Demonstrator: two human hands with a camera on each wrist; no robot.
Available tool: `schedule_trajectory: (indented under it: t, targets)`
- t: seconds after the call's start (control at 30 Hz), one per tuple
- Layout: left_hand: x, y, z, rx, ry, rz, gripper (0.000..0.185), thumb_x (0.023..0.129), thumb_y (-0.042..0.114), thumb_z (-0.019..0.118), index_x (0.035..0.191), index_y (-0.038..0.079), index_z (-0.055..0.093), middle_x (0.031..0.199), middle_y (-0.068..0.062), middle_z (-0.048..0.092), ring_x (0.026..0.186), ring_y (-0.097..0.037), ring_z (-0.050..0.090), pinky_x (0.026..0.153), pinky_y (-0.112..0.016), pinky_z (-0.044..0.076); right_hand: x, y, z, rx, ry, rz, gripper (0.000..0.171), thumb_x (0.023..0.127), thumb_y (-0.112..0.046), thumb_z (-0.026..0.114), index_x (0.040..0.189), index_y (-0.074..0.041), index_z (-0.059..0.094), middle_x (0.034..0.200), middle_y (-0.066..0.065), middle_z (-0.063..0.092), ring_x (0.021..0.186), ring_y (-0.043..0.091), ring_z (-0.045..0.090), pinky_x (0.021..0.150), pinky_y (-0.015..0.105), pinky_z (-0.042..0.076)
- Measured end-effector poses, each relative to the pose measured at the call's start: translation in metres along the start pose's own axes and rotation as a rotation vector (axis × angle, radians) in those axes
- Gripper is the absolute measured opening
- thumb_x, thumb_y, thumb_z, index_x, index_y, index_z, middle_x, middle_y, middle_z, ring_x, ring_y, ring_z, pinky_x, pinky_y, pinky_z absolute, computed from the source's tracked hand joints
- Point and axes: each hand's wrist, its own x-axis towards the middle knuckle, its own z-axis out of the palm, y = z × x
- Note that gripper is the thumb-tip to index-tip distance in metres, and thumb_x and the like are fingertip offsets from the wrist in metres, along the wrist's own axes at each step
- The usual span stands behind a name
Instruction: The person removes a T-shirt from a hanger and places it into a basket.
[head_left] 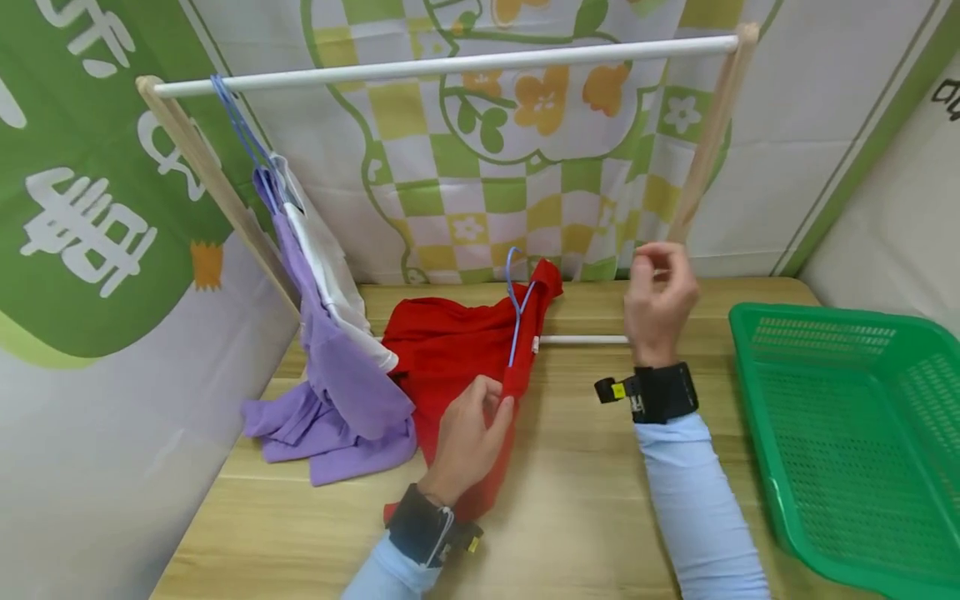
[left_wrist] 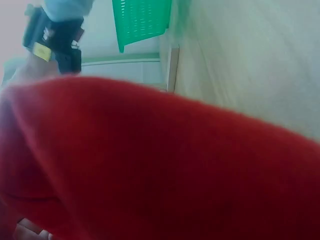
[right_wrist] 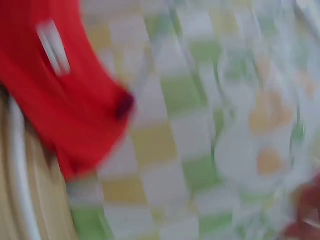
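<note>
Left hand (head_left: 468,437): fingers and thumb pinch a fold of the red garment (head_left: 450,350) near its right edge, wrist resting over the cloth; a dark wrist strap sits behind it. Left wrist view: red cloth (left_wrist: 160,170) fills nearly the whole picture, close to the lens.

Right hand (head_left: 660,300): raised above the worktop (head_left: 585,467), fingers curled together at the top; whether they grip anything cannot be told. It sits in front of the rack's right wooden post and the low white crossbar (head_left: 581,339).

Red garment: lies spread on the worktop between the two hands, a blue hanger (head_left: 517,304) threaded in its neck, hook pointing up. Right wrist view: blurred, a red cloth corner (right_wrist: 70,100) against the checked backdrop.

Green basket (head_left: 855,425): plastic mesh, on the worktop's right side, well apart from the garment.

Purple garment (head_left: 330,383): hangs from a blue hanger on the rack's left end, its lower part pooled on the worktop, touching the red garment's left edge. White garment (head_left: 326,258): hangs just behind it.

Clothes rack: white top rail (head_left: 450,62) carried on two slanted wooden posts (head_left: 708,137).

Backdrop (head_left: 525,167): green, yellow and white checks with orange flowers, behind the rack.
</note>
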Motion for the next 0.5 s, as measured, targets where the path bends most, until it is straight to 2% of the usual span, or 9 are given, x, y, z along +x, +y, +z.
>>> schedule_trajectory:
  t: [0.1, 0.13, 0.2, 0.23, 0.3, 0.4, 0.5]
  targets:
    - [0.004, 0.0, 0.0, 0.055, 0.035, 0.02, 0.012, 0.101, 0.022, 0.069, 0.107, 0.016, 0.06, 0.084, 0.001, 0.066, 0.072, -0.011, 0.057, 0.066, -0.025, 0.051, -0.034, -0.014, 0.017, -0.109, -0.47, 0.087, 0.031, 0.103, -0.031, 0.06, 0.109, -0.006, 0.075, 0.092, 0.009, 0.074, 0.081, 0.013, 0.063, 0.073, 0.025, 0.047]
    - [0.005, 0.0, 0.001, 0.085, 0.05, 0.031, 0.013, 0.101, 0.023, 0.07, 0.106, 0.016, 0.06, 0.083, 0.001, 0.066, 0.071, -0.011, 0.057, 0.066, -0.026, 0.051, -0.043, -0.018, 0.023, -0.158, -0.599, 0.111, 0.034, 0.104, -0.037, 0.06, 0.111, -0.007, 0.075, 0.091, 0.008, 0.075, 0.079, 0.015, 0.064, 0.069, 0.026, 0.047]
    - [0.006, 0.001, 0.002, 0.149, 0.075, 0.063, 0.013, 0.101, 0.025, 0.07, 0.103, 0.017, 0.06, 0.081, 0.002, 0.066, 0.07, -0.011, 0.058, 0.064, -0.026, 0.05, -0.059, -0.023, 0.035, -0.238, -0.756, 0.148, 0.036, 0.104, -0.041, 0.059, 0.114, -0.009, 0.074, 0.088, 0.006, 0.076, 0.073, 0.017, 0.065, 0.061, 0.028, 0.046]
    - [0.007, 0.002, 0.004, 0.18, 0.083, 0.08, 0.013, 0.101, 0.025, 0.07, 0.1, 0.017, 0.06, 0.079, 0.003, 0.065, 0.069, -0.011, 0.058, 0.062, -0.025, 0.049, -0.066, -0.025, 0.04, -0.261, -0.788, 0.151, 0.034, 0.105, -0.038, 0.059, 0.112, -0.008, 0.073, 0.084, 0.006, 0.075, 0.069, 0.018, 0.065, 0.058, 0.028, 0.045]
    - [0.007, 0.005, 0.005, 0.252, 0.091, 0.122, 0.016, 0.1, 0.026, 0.07, 0.094, 0.018, 0.058, 0.075, 0.004, 0.061, 0.065, -0.008, 0.055, 0.058, -0.023, 0.045, -0.075, -0.027, 0.048, -0.286, -0.786, 0.141, 0.026, 0.105, -0.029, 0.058, 0.103, -0.006, 0.071, 0.074, 0.004, 0.073, 0.06, 0.017, 0.062, 0.052, 0.028, 0.042]
    - [0.004, 0.013, 0.003, 0.353, 0.088, 0.203, 0.022, 0.099, 0.026, 0.071, 0.087, 0.02, 0.054, 0.069, 0.006, 0.051, 0.058, -0.005, 0.045, 0.051, -0.019, 0.036, -0.079, -0.027, 0.055, -0.289, -0.724, 0.107, 0.026, 0.107, -0.018, 0.052, 0.089, -0.005, 0.066, 0.062, 0.004, 0.069, 0.052, 0.016, 0.06, 0.046, 0.028, 0.039]
    - [-0.004, 0.026, -0.003, 0.451, 0.057, 0.327, 0.021, 0.096, 0.026, 0.076, 0.086, 0.019, 0.058, 0.067, 0.007, 0.048, 0.056, -0.005, 0.041, 0.05, -0.015, 0.032, -0.071, -0.026, 0.061, -0.322, -0.645, 0.073, 0.033, 0.108, -0.018, 0.048, 0.085, -0.004, 0.066, 0.057, 0.006, 0.066, 0.051, 0.02, 0.062, 0.048, 0.03, 0.041]
